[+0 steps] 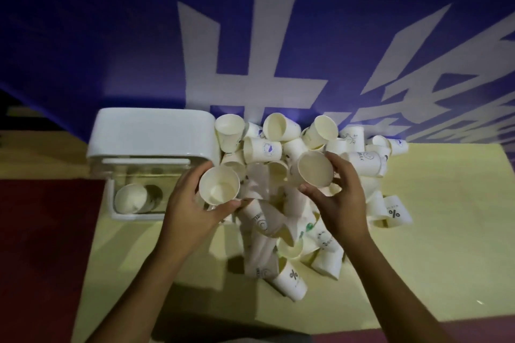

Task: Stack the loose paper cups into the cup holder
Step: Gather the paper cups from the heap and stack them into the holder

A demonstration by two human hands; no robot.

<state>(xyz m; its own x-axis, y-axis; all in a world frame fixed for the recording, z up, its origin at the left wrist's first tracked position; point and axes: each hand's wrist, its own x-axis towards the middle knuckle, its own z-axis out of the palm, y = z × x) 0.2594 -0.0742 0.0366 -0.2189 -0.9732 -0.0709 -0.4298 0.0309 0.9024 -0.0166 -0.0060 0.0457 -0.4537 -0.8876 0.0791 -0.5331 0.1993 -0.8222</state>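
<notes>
A heap of several loose white paper cups [281, 147] lies on the pale yellow table [446, 231], some printed with small marks. At the left stands the white cup holder [150, 133], with a clear front and a cup [129, 199] lying inside its lower tray. My left hand [192, 209] grips one cup [219, 188], mouth toward me, just right of the holder. Above the heap's middle, my right hand [340, 198] grips another cup [315, 168], tilted with its mouth facing me.
A blue banner with large white characters [250, 44] hangs behind the table. A dark red surface [41, 245] lies to the left of the table. The table's right part [459, 259] holds no cups.
</notes>
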